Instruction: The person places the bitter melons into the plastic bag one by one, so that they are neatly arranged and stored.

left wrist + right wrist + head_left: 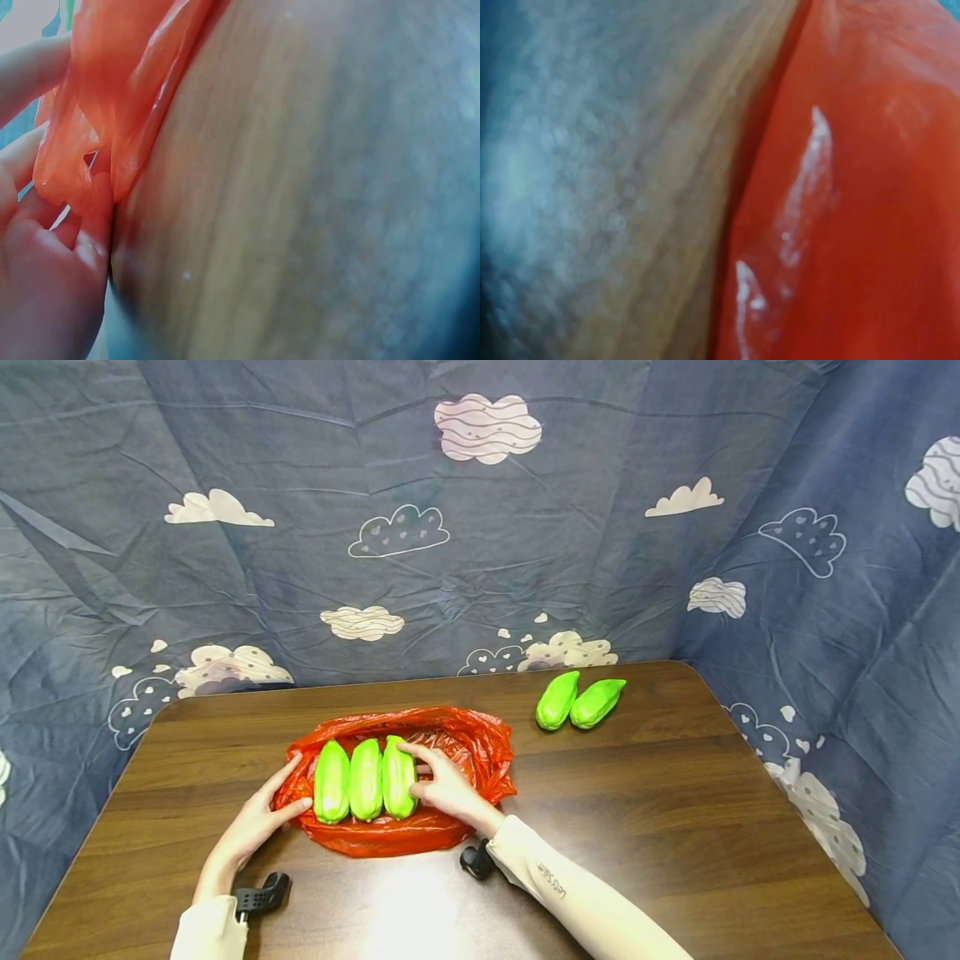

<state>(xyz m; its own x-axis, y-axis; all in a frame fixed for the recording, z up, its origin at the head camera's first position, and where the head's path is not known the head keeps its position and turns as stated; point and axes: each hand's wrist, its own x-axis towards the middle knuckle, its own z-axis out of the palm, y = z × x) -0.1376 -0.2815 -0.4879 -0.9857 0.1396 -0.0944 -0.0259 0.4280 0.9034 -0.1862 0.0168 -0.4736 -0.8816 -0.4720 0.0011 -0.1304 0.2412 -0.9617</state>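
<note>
A red plastic bag (360, 841) lies spread on the table with its mouth up. Three bright green, papaya-shaped fruits stand side by side in it: a left one (332, 783), a middle one (366, 781) and a right one (398, 781). My right hand (446, 789) grips the right fruit between thumb and fingers. At the bag's left end my left hand (255, 822) holds the plastic, thumb on the near side. The left wrist view shows that hand's fingers (94, 236) around the bag. In the right wrist view only red plastic (855, 210) and wood show; the hand is hidden.
Two more green fruits, one (557, 702) and another (597, 703), lie together at the table's back right. The brown wooden table (637, 810) ends at a blue cloud-patterned cloth (300, 560) behind. Black wrist devices are strapped at both sleeves.
</note>
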